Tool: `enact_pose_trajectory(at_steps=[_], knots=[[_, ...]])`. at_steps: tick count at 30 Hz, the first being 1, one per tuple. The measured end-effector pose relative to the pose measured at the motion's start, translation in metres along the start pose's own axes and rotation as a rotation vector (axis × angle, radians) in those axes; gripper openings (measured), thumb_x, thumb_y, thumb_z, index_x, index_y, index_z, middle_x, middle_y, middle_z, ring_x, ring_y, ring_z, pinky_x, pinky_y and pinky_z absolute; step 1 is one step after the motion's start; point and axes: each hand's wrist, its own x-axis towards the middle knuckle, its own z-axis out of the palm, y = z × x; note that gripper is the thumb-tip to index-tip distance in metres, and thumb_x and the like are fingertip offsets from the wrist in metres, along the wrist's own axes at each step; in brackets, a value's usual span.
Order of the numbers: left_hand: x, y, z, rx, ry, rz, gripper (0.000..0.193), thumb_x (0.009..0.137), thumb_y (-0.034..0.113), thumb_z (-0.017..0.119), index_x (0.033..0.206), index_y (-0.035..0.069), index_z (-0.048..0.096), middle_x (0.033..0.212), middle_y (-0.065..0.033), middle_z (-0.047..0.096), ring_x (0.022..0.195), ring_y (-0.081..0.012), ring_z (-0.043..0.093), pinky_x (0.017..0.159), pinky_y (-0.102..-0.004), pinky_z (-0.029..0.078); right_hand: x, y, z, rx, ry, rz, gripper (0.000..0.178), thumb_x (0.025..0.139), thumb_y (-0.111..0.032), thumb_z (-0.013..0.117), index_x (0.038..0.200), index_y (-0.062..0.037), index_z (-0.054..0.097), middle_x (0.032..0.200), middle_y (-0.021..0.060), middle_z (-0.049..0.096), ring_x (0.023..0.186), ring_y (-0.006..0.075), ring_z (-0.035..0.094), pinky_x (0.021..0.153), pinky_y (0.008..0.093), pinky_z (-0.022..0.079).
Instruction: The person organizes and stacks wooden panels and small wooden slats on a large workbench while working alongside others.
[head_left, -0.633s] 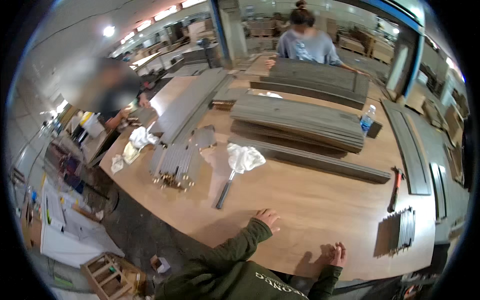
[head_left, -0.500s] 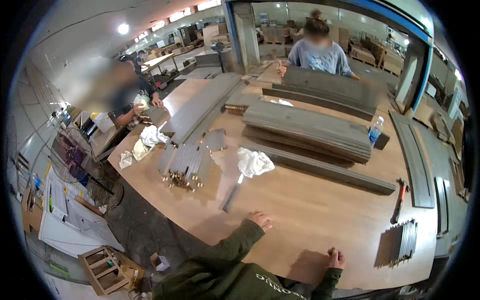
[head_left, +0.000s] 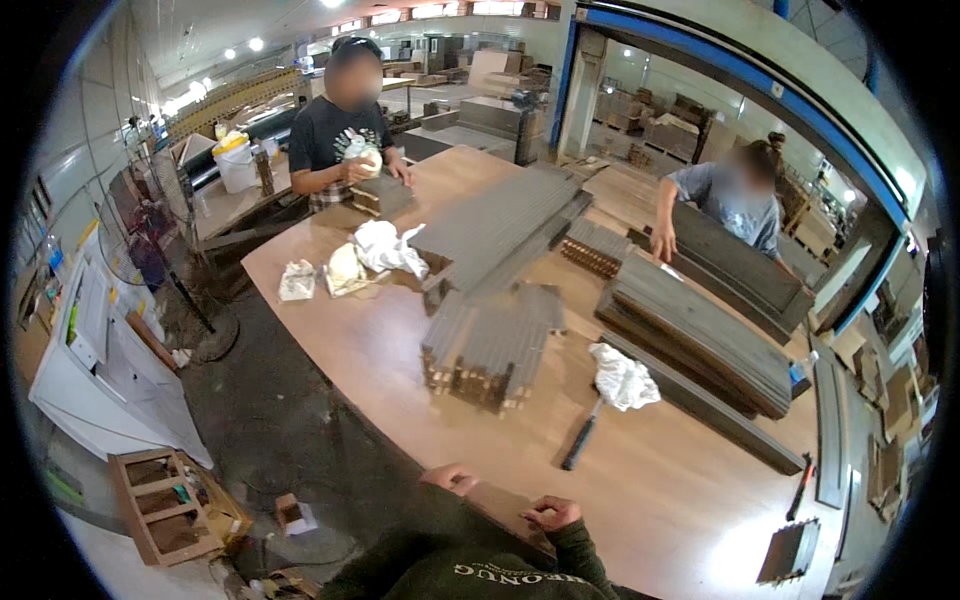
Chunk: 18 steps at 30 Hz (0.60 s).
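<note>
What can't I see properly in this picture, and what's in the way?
All in the head view:
- Long black-handled tool: its far end hides under the crumpled white cloth.
- Clear-and-blue plastic bottle: mostly behind the stack of long dark-grey boards.
- Wearer's bare left hand: fingers too blurred to count.
- Wearer's bare right hand: curled fingers hide whether it holds anything small.

The top (head_left: 425,560) is dark olive green, its front crossed by pale block lettering (head_left: 520,577) with finer print beneath. The left sleeve (head_left: 425,508) and right sleeve (head_left: 578,553) are long, in matching green. The left grip (head_left: 452,478) and right grip (head_left: 553,513) are bare.
</note>
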Motion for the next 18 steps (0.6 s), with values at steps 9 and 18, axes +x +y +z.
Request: enact_pose_trajectory(at_steps=[9,18], knots=[[-0.049,-0.127,-0.095,-0.103,0.388,-0.281,0.024,0.078,0.029,0.061,0.084,0.005,0.065,0.070,-0.0062,0.063,0.065,-0.0128,0.058,0.061,-0.0293,0.046,0.066,-0.085,0.075,0.185,-0.346,-0.063,0.030,0.070,-0.035,0.074,0.063,-0.0107,0.059,0.053,-0.0004,0.053,0.047,0.0108,0.049,0.045,0.0259,0.041],[0.002,-0.088,-0.165,-0.181,0.435,-0.091,0.020,0.075,0.025,0.062,0.078,0.006,0.064,0.067,-0.0054,0.061,0.060,-0.0130,0.057,0.057,-0.0271,0.045,0.119,-0.118,0.095,0.212,-0.442,-0.253,0.019,0.075,-0.014,0.071,0.067,-0.0047,0.057,0.061,0.0025,0.059,0.053,0.0057,0.053,0.046,0.0228,0.043]])
